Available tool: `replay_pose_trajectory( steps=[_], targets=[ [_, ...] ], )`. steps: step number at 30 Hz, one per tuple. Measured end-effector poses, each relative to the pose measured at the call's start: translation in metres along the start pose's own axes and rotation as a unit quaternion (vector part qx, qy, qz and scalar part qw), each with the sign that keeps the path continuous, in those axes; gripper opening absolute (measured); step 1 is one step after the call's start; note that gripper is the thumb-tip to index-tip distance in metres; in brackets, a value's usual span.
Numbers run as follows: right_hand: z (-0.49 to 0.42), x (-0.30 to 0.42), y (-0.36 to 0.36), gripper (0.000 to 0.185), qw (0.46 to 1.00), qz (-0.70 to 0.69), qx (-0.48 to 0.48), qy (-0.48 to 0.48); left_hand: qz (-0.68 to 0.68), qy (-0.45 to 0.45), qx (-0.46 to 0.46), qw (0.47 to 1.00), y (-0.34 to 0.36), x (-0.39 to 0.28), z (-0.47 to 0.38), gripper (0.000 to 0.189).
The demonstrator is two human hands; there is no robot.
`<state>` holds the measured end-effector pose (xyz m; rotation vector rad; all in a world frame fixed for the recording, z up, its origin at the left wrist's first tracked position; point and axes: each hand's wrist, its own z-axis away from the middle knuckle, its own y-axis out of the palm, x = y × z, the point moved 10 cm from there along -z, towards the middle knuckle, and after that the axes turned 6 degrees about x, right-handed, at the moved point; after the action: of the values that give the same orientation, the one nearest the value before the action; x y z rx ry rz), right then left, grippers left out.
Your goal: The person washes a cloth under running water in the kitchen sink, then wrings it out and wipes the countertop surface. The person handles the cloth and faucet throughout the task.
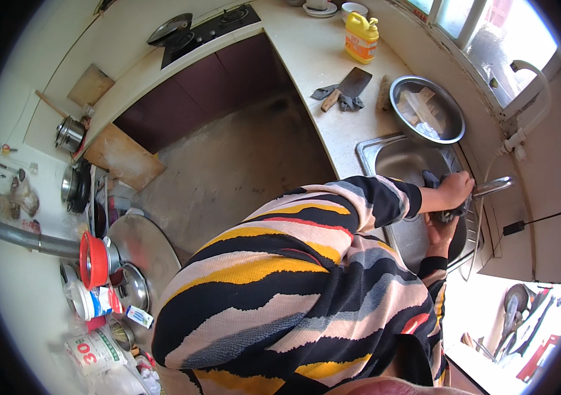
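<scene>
Both my hands are over the stainless-steel sink [399, 158], close to the end of the metal faucet [495, 186]. My left hand [453, 190] lies on top of a bunched dark cloth [451, 213], with fingers curled over it. Just below in the picture, my right hand [442, 229] grips the same cloth from beneath, palm turned up. Part of the cloth sticks out past my left wrist. Whether water is running cannot be seen. Striped sleeves cover both my forearms.
A steel basin [453, 126] holding pale pieces stands against the sink's far end. Beyond are a cleaver [354, 81] on a grey cloth [351, 102] and a yellow detergent jug [361, 37]. Behind me, a round table [144, 237] stands near a red basket [94, 259].
</scene>
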<state>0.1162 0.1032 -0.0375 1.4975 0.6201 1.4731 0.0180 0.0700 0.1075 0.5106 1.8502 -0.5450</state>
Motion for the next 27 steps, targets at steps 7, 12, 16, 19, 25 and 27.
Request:
replay_pose_trajectory(
  steps=[7, 12, 16, 19, 25, 27],
  targets=[
    [-0.046, 0.025, -0.082, 0.039, 0.986, 0.112, 0.069, -0.104, -0.185, 0.158, 0.158, 0.957, 0.042, -0.034, 0.058, 0.027],
    [-0.032, 0.039, -0.040, 0.037, 0.987, 0.117, -0.008, -0.114, -0.357, 0.195, 0.177, 0.896, 0.020, -0.004, 0.019, 0.023],
    [-0.002, 0.063, 0.016, 0.035, 0.971, 0.125, -0.152, -0.139, -0.396, 0.053, 0.230, 0.888, -0.009, 0.054, 0.002, 0.024],
    [0.009, 0.078, 0.031, 0.026, 0.953, 0.136, -0.203, -0.180, -0.050, -0.204, 0.212, 0.955, -0.012, 0.092, 0.013, 0.060],
    [0.007, 0.075, 0.028, 0.017, 0.976, 0.104, -0.087, -0.168, 0.167, -0.293, 0.274, 0.901, 0.034, 0.084, 0.036, 0.058],
    [0.011, 0.076, 0.014, 0.020, 0.975, 0.094, -0.121, -0.162, 0.223, -0.256, 0.202, 0.919, 0.031, 0.077, 0.027, 0.042]
  ],
)
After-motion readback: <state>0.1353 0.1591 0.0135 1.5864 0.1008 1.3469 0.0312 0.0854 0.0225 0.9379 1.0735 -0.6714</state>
